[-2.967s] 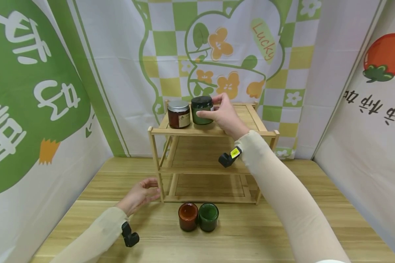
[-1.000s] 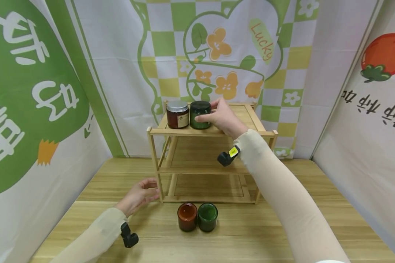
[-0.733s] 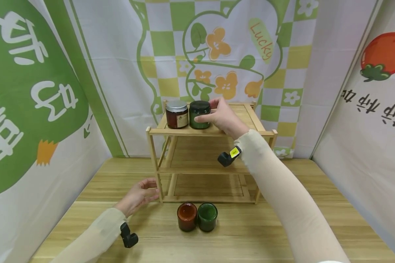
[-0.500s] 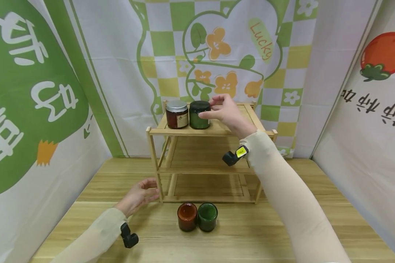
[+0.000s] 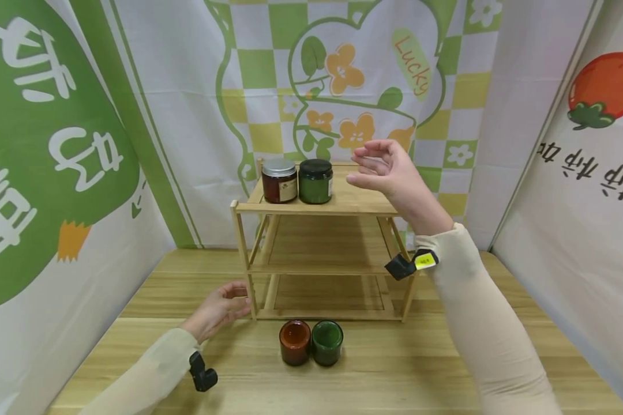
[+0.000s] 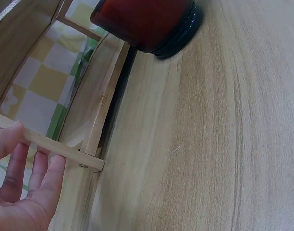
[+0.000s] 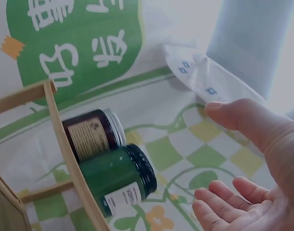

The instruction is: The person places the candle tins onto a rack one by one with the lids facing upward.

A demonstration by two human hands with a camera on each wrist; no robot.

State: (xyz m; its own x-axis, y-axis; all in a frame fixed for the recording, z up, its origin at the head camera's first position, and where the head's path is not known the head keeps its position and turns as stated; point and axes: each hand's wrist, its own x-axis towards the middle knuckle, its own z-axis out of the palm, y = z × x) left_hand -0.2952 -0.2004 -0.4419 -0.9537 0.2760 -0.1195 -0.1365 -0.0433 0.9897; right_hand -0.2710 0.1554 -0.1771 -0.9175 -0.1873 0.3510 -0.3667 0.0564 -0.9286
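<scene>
Nothing is gripped by the right hand (image 5: pixel 389 170): its fingers are loosely curled and apart, held in the air just to the right of the green jar (image 5: pixel 315 181) and clear of it, above the right part of the top shelf. In the right wrist view the same palm (image 7: pixel 255 183) is seen open, with the green jar (image 7: pixel 119 180) lying beyond the fingertips and a gap of backdrop between them. The green jar is stood upright with its black lid on, on the top tier of the wooden rack (image 5: pixel 342 202), just beside the brown jar (image 5: pixel 281 180) with the silver lid, the two nearly touching. The left hand (image 5: pixel 219 309) is laid low on the table (image 5: pixel 446 357), its relaxed fingers set against the front left post of the rack; in the left wrist view the fingers (image 6: pixel 21 178) are seen resting behind a thin wooden rail, nothing being clasped. In front of the rack, two small open cups are placed side by side and touching, an orange cup (image 5: pixel 296 341) on the left and a green cup (image 5: pixel 327 342) on the right. The middle and bottom tiers are left unobstructed from the front, apart from the right forearm crossing the rack's right post. Printed cloth hangs behind and at both sides.
</scene>
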